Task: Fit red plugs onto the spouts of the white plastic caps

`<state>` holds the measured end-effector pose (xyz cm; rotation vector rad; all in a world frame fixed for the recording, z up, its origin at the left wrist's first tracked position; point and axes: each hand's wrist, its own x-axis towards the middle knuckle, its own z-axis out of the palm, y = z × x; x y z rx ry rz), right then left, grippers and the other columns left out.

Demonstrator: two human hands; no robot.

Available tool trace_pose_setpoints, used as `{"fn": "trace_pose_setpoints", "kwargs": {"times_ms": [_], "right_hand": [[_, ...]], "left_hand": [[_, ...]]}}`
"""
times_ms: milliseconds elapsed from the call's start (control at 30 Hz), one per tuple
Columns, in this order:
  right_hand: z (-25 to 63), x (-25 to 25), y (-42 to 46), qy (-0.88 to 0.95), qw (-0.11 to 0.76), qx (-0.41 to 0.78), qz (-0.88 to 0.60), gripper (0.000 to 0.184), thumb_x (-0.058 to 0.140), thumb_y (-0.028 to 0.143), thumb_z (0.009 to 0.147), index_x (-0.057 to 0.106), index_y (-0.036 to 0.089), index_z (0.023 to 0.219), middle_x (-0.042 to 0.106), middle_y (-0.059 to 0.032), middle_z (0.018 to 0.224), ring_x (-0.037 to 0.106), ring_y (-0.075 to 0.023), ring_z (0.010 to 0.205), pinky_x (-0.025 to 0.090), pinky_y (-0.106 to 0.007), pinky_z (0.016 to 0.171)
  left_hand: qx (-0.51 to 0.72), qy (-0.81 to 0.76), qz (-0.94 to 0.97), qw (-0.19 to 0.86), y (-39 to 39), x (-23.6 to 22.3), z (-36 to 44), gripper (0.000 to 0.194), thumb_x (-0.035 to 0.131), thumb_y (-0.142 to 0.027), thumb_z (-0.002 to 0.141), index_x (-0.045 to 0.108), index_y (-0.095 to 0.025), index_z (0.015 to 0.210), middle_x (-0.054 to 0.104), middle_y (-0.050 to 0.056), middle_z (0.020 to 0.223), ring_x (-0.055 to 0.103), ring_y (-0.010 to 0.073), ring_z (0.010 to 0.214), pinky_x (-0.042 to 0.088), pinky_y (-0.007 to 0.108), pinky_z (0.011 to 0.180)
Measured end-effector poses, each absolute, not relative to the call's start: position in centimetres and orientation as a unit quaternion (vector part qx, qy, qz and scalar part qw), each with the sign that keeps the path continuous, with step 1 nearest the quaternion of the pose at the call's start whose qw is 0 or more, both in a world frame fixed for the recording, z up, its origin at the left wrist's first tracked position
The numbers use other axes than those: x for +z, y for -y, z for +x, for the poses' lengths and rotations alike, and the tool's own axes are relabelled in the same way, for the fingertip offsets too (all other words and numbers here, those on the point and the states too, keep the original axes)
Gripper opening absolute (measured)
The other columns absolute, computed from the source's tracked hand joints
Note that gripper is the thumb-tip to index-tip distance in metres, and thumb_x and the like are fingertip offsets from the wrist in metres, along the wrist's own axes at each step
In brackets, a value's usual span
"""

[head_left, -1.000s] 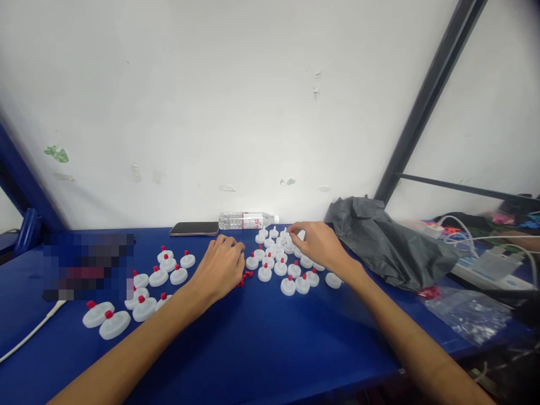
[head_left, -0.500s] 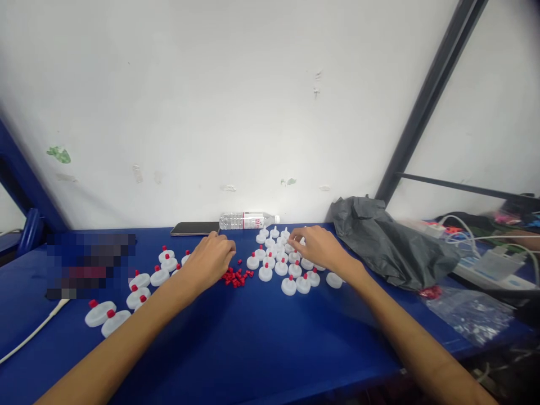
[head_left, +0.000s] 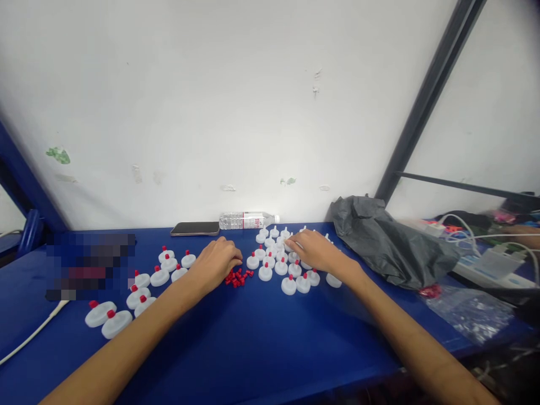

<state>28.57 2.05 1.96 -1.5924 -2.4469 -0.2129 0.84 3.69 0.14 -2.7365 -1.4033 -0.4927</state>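
small red caps (head_left: 239, 278) lie just beside the curled fingers of the left hand (head_left: 219, 259); i cannot tell whether these pinch anything. white nozzle lids (head_left: 280, 268) cluster about the fingertips of the right hand (head_left: 317, 247), whose grip i cannot make out.

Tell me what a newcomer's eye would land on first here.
Probably the small red caps, heaped bright against the blue table, just beside the left hand. Next, likely the crowd of white lids right of the heap, some red-tipped, with the right hand among those at the back. The big dark plastic bag slumped farther right would stand out too.
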Motion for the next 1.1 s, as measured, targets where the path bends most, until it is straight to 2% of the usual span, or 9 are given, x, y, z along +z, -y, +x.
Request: {"fn": "trace_pose_setpoints", "kwargs": {"times_ms": [167, 333, 400, 467, 600, 667, 800, 933, 1100], "right_hand": [[28.4, 2.6, -1.7, 0.808, 0.222, -0.062, -0.542, 0.024, 0.052, 0.039, 0.099, 0.067, 0.021, 0.103, 0.072, -0.0077, 0.103, 0.067, -0.0246, 0.095, 0.047, -0.032, 0.077], [28.0, 2.3, -1.6, 0.807, 0.279, -0.065, -0.517, 0.014, 0.053, 0.031, 0.098, 0.061, 0.024, 0.107, 0.066, -0.0049, 0.111, 0.065, -0.0188, 0.080, 0.048, -0.033, 0.076], [27.7, 2.3, -1.4, 0.817, 0.279, -0.070, -0.500, 0.016, 0.048, 0.026, 0.100, 0.059, 0.024, 0.110, 0.064, -0.0048, 0.115, 0.063, -0.0160, 0.070, 0.048, -0.033, 0.073], [27.4, 2.3, -1.1, 0.828, 0.279, -0.072, -0.481, 0.019, 0.043, 0.024, 0.101, 0.058, 0.025, 0.113, 0.064, -0.0052, 0.117, 0.063, -0.0162, 0.070, 0.049, -0.034, 0.072], [26.9, 2.2, -0.7, 0.844, 0.290, -0.048, -0.448, 0.024, 0.045, 0.025, 0.101, 0.051, 0.025, 0.124, 0.066, -0.0062, 0.120, 0.067, -0.0224, 0.094, 0.052, -0.037, 0.082], [26.7, 2.0, -0.8, 0.853, 0.300, -0.021, -0.427, 0.034, 0.051, 0.026, 0.099, 0.046, 0.026, 0.132, 0.064, -0.0069, 0.124, 0.066, -0.0240, 0.106, 0.053, -0.038, 0.085], [26.2, 1.5, -0.6, 0.863, 0.314, 0.012, -0.395, 0.053, 0.060, 0.024, 0.094, 0.038, 0.029, 0.142, 0.064, -0.0071, 0.126, 0.063, -0.0240, 0.115, 0.052, -0.041, 0.094], [25.5, 1.3, -0.2, 0.879, 0.301, 0.011, -0.371, 0.051, 0.059, 0.025, 0.095, 0.040, 0.029, 0.142, 0.066, -0.0059, 0.123, 0.062, -0.0237, 0.116, 0.052, -0.042, 0.096], [24.9, 1.0, 0.0, 0.887, 0.305, -0.005, -0.348, 0.052, 0.062, 0.028, 0.095, 0.040, 0.026, 0.141, 0.067, -0.0064, 0.123, 0.061, -0.0243, 0.116, 0.050, -0.042, 0.099]], "left_hand": [[-0.123, 0.466, -0.876, 0.006, -3.5, 0.4, 1.2, 0.020, 0.056, -0.015, 0.089, 0.076, -0.021, 0.086, 0.073, 0.008, 0.088, 0.061, 0.0253, 0.090, 0.044, 0.032, 0.076], [-0.120, 0.482, -0.868, -0.005, -3.6, 0.1, 1.3, 0.022, 0.051, -0.010, 0.085, 0.071, -0.019, 0.085, 0.071, 0.009, 0.090, 0.062, 0.0250, 0.092, 0.045, 0.032, 0.074], [-0.124, 0.486, -0.865, -0.009, -3.7, -0.2, 1.2, 0.020, 0.051, -0.010, 0.084, 0.069, -0.019, 0.083, 0.070, 0.009, 0.090, 0.062, 0.0246, 0.090, 0.045, 0.031, 0.073], [-0.131, 0.491, -0.861, -0.013, -3.8, -0.3, 1.1, 0.017, 0.052, -0.011, 0.083, 0.068, -0.019, 0.083, 0.070, 0.009, 0.089, 0.062, 0.0245, 0.090, 0.046, 0.031, 0.074], [-0.162, 0.498, -0.852, -0.019, -3.7, 0.0, 1.2, 0.017, 0.053, -0.014, 0.084, 0.068, -0.017, 0.089, 0.072, 0.009, 0.089, 0.064, 0.0237, 0.087, 0.047, 0.032, 0.075], [-0.187, 0.494, -0.849, -0.018, -3.5, 0.5, 1.3, 0.022, 0.049, -0.017, 0.088, 0.069, -0.017, 0.098, 0.073, 0.008, 0.093, 0.065, 0.0231, 0.089, 0.048, 0.033, 0.079], [-0.289, 0.458, -0.840, -0.040, -2.7, 1.4, 1.9, 0.032, 0.046, -0.026, 0.094, 0.068, -0.021, 0.116, 0.075, 0.006, 0.104, 0.067, 0.0205, 0.089, 0.052, 0.034, 0.083], [-0.390, 0.417, -0.811, -0.129, -1.7, 2.0, 2.6, 0.023, 0.054, -0.031, 0.092, 0.075, -0.024, 0.100, 0.079, 0.002, 0.098, 0.071, 0.0199, 0.086, 0.054, 0.031, 0.080], [-0.405, 0.376, -0.801, -0.231, -0.9, 2.2, 3.2, 0.019, 0.058, -0.030, 0.090, 0.074, -0.022, 0.095, 0.079, 0.002, 0.098, 0.073, 0.0201, 0.090, 0.056, 0.029, 0.084]]}}
